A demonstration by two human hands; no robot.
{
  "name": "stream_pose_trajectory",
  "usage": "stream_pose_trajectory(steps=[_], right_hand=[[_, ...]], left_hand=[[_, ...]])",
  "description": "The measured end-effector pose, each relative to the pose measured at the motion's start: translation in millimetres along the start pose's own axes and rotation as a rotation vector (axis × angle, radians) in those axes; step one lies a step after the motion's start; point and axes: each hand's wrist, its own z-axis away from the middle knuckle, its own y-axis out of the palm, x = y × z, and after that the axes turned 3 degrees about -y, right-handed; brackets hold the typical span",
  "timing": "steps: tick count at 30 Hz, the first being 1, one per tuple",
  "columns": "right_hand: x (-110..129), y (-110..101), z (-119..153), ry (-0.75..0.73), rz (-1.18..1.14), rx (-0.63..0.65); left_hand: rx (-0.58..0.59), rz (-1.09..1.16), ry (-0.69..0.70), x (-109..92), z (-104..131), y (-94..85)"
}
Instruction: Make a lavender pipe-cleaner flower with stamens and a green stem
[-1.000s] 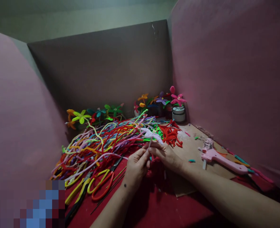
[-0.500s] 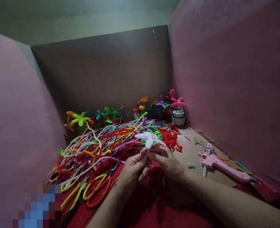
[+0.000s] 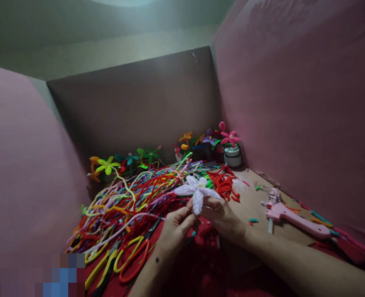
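Observation:
A pale white-lilac flower (image 3: 197,190) with fuzzy petals and a small yellowish centre faces the camera near the middle of the view. Just below and left of it, my left hand (image 3: 178,227) has its fingers pressed together at the flower's underside. My right hand (image 3: 224,216) is closed at the flower's right side, its fingers partly behind the petals. The flower's lower petal hides where the fingertips of both hands meet.
Many coloured fuzzy stems (image 3: 133,189) are heaped at left, with scissors (image 3: 136,264) and yellow-handled pliers (image 3: 103,268) before them. Red pieces (image 3: 224,185) lie beyond my hands. A pink glue gun (image 3: 294,218) rests at right. Finished flowers (image 3: 230,138) stand at the back.
The flower has tilted toward the camera, so its centre and petals show more fully. Both hands sit slightly lower in the view, which has itself shifted.

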Motion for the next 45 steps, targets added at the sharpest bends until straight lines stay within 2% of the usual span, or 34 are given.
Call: stream_pose_trajectory(steps=[5,7,12,14,16,19,21,23,25,31,37,39,45], right_hand=[[1,-2,1,0.007,0.080,-0.047],[0,-3,1,-0.027,0.094,-0.041],[4,-3,-2,0.001,-0.054,-0.073],[7,-2,-2,0.052,-0.122,-0.062],[8,-2,-1,0.097,-0.142,-0.019],[7,-3,0,0.124,-0.127,0.030],[5,-4,0,0.129,-0.135,0.033],[3,-5,-1,0.137,-0.152,0.028],[1,-4,-1,0.147,-0.162,0.026],[0,-1,1,0.186,-0.251,-0.008],[-1,-3,1,0.156,-0.212,0.007],[0,-4,-1,0.146,-0.200,0.030],[5,-3,-2,0.090,-0.112,0.058]], left_hand=[[0.004,0.013,-0.007,5,-3,-3.7],[-0.037,0.044,0.027,6,-4,-9.1],[-0.300,0.092,0.152,9,-8,-26.0],[-0.396,0.089,0.237,8,-11,-29.6],[-0.447,-0.016,0.358,1,-13,-30.2],[-0.423,-0.351,0.599,-18,-16,-26.9],[-0.346,-0.563,0.740,-32,-17,-24.0],[-0.283,-0.666,0.823,-39,-19,-22.2],[-0.278,-0.685,0.865,-40,-20,-21.8],[-0.328,-0.637,0.876,-26,-18,-22.4],[-0.378,-0.552,0.855,-21,-15,-18.1],[-0.380,-0.513,0.812,-19,-15,-18.9],[-0.429,-0.393,0.568,-11,-14,-24.5]])
